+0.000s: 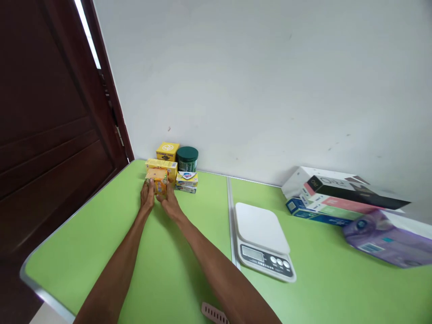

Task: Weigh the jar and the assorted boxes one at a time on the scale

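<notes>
Both arms stretch to the back left of the green table. An orange box [158, 174] sits between my hands, with its flat top facing up. My left hand [147, 194] grips its left side, and my right hand [169, 199] closes on its right side. Right behind it stands a longer yellow box [170, 167]. To the right lie small stacked yellow and white boxes [186, 181] with a triangular white piece on top. Further back are a yellow cube-shaped box [168, 150] and a dark green lidded tub [187, 158]. My fingertips are partly hidden by the orange box.
A white digital scale [261, 229] stands mid-table beside a metal seam [231, 211]. At the right lie several stacked cartons [351, 193] and a purple pack [388, 238]. A pink strap [214, 312] lies by my right forearm. A white wall borders the table behind; a dark door [50, 112] is left.
</notes>
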Demonstrator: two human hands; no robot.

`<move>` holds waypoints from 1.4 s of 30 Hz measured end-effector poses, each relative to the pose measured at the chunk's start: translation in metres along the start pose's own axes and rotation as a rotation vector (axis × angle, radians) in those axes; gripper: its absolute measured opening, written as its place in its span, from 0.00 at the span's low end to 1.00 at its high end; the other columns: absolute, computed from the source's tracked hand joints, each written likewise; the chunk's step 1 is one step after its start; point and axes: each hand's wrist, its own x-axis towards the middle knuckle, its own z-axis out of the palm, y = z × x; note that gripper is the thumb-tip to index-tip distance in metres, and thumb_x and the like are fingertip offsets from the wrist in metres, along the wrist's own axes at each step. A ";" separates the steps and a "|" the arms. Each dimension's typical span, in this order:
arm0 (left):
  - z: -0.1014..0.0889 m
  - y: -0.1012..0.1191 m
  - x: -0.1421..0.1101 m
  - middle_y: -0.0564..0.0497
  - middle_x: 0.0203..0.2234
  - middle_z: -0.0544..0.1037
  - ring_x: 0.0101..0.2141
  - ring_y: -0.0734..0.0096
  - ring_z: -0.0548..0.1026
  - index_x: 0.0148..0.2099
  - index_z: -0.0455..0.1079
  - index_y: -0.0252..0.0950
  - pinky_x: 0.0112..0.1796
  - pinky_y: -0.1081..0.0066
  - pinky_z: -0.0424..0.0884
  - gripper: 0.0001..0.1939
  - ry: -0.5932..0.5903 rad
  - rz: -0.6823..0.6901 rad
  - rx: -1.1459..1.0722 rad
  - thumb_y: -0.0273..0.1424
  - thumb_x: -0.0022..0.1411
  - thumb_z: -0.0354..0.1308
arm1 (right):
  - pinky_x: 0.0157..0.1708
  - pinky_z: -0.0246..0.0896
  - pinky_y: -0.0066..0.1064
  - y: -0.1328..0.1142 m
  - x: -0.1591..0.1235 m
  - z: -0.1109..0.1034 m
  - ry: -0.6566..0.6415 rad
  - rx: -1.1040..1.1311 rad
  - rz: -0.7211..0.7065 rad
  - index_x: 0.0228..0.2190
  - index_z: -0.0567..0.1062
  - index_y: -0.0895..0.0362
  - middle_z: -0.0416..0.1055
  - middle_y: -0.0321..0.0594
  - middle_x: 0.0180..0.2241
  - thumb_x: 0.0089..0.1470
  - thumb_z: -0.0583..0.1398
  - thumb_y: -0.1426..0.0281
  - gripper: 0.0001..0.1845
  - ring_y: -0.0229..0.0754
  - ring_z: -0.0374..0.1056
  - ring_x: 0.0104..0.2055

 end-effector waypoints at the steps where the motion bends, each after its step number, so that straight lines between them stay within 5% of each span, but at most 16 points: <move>1: -0.002 0.000 -0.002 0.39 0.48 0.79 0.52 0.54 0.76 0.52 0.72 0.36 0.57 0.54 0.70 0.29 -0.009 -0.008 0.013 0.55 0.70 0.46 | 0.73 0.40 0.53 -0.001 -0.001 0.000 0.006 0.012 0.041 0.73 0.47 0.56 0.49 0.47 0.74 0.57 0.60 0.67 0.48 0.55 0.42 0.77; 6: -0.022 0.005 -0.019 0.43 0.46 0.78 0.50 0.54 0.77 0.48 0.72 0.37 0.57 0.52 0.71 0.27 -0.104 -0.018 0.059 0.48 0.52 0.69 | 0.71 0.49 0.49 -0.009 -0.024 -0.018 0.003 0.059 0.193 0.69 0.57 0.53 0.58 0.46 0.71 0.54 0.64 0.68 0.44 0.55 0.54 0.73; 11: -0.054 0.018 -0.062 0.43 0.46 0.81 0.47 0.53 0.81 0.52 0.71 0.36 0.52 0.51 0.77 0.33 -0.292 -0.065 0.038 0.42 0.44 0.74 | 0.54 0.68 0.43 -0.021 -0.071 -0.046 -0.088 -0.035 0.177 0.58 0.70 0.50 0.78 0.43 0.54 0.56 0.64 0.67 0.28 0.53 0.74 0.54; 19: -0.073 0.057 -0.146 0.42 0.47 0.84 0.44 0.49 0.84 0.53 0.70 0.37 0.50 0.49 0.80 0.36 -0.412 -0.167 0.016 0.46 0.45 0.75 | 0.35 0.62 0.35 -0.067 -0.155 -0.073 -0.058 -0.405 0.192 0.39 0.77 0.55 0.81 0.47 0.36 0.63 0.61 0.64 0.08 0.51 0.76 0.36; 24: -0.032 0.105 -0.162 0.42 0.48 0.83 0.46 0.50 0.83 0.52 0.72 0.38 0.50 0.50 0.80 0.33 -0.485 -0.041 -0.013 0.45 0.46 0.74 | 0.33 0.58 0.34 -0.096 -0.200 -0.129 0.144 -0.391 0.115 0.39 0.77 0.55 0.80 0.45 0.35 0.68 0.57 0.62 0.12 0.48 0.74 0.34; 31: 0.074 0.169 -0.166 0.43 0.49 0.81 0.47 0.54 0.82 0.53 0.73 0.37 0.51 0.54 0.78 0.31 -0.633 0.222 -0.088 0.44 0.49 0.74 | 0.50 0.63 0.41 -0.094 -0.238 -0.222 0.435 -0.508 0.037 0.49 0.76 0.56 0.79 0.51 0.48 0.70 0.52 0.63 0.16 0.54 0.72 0.49; 36: 0.129 0.174 -0.167 0.43 0.47 0.81 0.46 0.56 0.81 0.52 0.74 0.36 0.51 0.55 0.77 0.30 -0.717 0.314 -0.081 0.43 0.49 0.75 | 0.50 0.63 0.41 -0.070 -0.247 -0.262 0.519 -0.551 0.033 0.44 0.76 0.56 0.79 0.49 0.45 0.71 0.52 0.66 0.13 0.53 0.68 0.48; 42: 0.154 0.161 -0.165 0.44 0.46 0.81 0.47 0.55 0.80 0.50 0.75 0.36 0.51 0.55 0.75 0.28 -0.718 0.348 -0.002 0.41 0.49 0.75 | 0.51 0.64 0.40 -0.046 -0.247 -0.275 0.535 -0.572 0.096 0.41 0.76 0.58 0.79 0.49 0.43 0.70 0.54 0.69 0.11 0.51 0.68 0.48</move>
